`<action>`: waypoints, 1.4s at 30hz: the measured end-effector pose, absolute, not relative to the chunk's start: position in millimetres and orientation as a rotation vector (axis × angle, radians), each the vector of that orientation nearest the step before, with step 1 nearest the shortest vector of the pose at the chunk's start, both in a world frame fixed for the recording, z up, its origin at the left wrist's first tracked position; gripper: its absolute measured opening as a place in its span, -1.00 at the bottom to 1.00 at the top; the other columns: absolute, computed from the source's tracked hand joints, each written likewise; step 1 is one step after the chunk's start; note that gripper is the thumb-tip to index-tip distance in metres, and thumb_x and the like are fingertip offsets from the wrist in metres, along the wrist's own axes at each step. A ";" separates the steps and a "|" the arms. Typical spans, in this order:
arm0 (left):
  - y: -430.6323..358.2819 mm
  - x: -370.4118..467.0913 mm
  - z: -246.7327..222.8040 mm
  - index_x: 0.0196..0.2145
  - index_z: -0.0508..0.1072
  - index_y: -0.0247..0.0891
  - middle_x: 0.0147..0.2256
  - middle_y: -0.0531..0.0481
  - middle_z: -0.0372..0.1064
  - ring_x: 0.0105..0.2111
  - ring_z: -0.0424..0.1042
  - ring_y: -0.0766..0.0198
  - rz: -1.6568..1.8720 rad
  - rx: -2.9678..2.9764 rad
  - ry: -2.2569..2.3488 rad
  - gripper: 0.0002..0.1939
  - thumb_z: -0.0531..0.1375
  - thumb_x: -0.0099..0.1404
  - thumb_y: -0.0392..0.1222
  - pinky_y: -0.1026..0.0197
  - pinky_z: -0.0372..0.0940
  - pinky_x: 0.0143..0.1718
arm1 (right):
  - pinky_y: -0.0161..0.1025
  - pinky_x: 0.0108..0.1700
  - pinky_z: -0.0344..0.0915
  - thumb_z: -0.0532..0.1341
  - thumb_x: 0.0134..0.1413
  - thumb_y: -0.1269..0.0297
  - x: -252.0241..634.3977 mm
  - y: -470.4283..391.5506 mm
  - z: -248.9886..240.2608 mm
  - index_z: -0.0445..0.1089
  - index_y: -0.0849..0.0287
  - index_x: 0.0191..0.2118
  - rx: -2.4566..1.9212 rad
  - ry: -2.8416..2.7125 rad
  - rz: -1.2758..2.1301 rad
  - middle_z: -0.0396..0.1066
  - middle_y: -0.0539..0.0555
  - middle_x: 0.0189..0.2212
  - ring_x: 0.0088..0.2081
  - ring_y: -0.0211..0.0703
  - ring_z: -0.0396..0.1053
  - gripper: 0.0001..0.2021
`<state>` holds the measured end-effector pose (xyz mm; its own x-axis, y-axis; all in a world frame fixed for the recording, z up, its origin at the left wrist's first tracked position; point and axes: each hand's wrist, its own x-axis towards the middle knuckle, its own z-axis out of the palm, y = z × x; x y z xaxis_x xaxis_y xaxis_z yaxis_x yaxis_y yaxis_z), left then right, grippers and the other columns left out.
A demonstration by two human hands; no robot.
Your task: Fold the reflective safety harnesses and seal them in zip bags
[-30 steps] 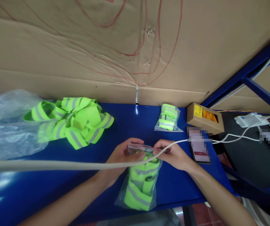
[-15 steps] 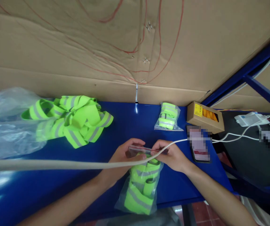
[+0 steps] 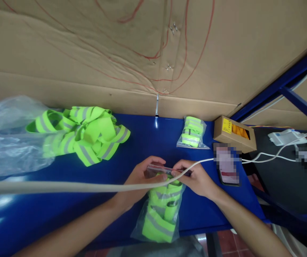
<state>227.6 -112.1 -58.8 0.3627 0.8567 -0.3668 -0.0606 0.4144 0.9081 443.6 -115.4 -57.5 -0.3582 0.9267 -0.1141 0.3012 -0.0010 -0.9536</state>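
Note:
Between my hands is a clear zip bag (image 3: 160, 214) with rolled neon-yellow reflective straps inside, its zip edge toward the wall and its body toward me. My left hand (image 3: 144, 176) pinches the left end of the zip edge. On the right end, my right hand (image 3: 193, 176) grips the same edge between thumb and fingers. A white cable (image 3: 89, 187) crosses in front of the bag and my left hand. Beyond my right hand lies another packed zip bag of neon straps (image 3: 192, 132). A loose heap of neon reflective straps (image 3: 94, 134) lies at the left.
Crumpled clear plastic bags (image 3: 14, 150) lie left on the blue table (image 3: 83, 200). A phone (image 3: 226, 164) sits at the right, near a cardboard box (image 3: 235, 134) with yellow-orange contents. A white device (image 3: 287, 136) rests on a dark surface. Cardboard (image 3: 132, 85) walls the back.
My head view has shifted slightly, so the background sits a little farther right. Both hands keep their grip on the bag's zip edge, with almost no movement.

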 end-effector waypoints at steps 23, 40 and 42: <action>-113.9 232.2 -63.1 -0.19 0.48 -0.32 -0.32 -0.05 0.48 -0.31 0.44 0.26 0.753 1.025 0.981 -0.60 0.37 0.22 0.07 0.28 0.30 -0.27 | -0.35 -0.42 0.17 0.30 0.17 0.22 440.4 -119.4 -54.4 0.47 0.20 -0.34 -1.298 -1.653 1.403 0.39 -0.02 -0.50 -0.47 -0.30 0.25 -0.85; -100.7 220.1 -58.6 -0.28 0.64 -0.30 -0.30 -0.12 0.59 -0.30 0.50 0.17 0.636 1.223 0.944 -0.64 0.34 0.23 0.09 0.27 0.31 -0.30 | -0.34 -0.34 0.21 0.28 0.17 0.34 442.8 -119.5 -50.8 0.45 0.17 -0.31 -1.270 -1.769 1.357 0.40 -0.02 -0.44 -0.40 -0.27 0.30 -0.95; -96.6 215.5 -54.5 -0.20 0.67 -0.28 -0.23 -0.13 0.62 -0.23 0.53 0.10 0.564 1.255 0.930 -0.63 0.32 0.26 0.09 0.24 0.34 -0.23 | -0.33 -0.33 0.22 0.27 0.19 0.33 445.6 -118.5 -48.4 0.45 0.17 -0.31 -1.270 -1.777 1.341 0.42 -0.02 -0.44 -0.39 -0.26 0.32 -0.94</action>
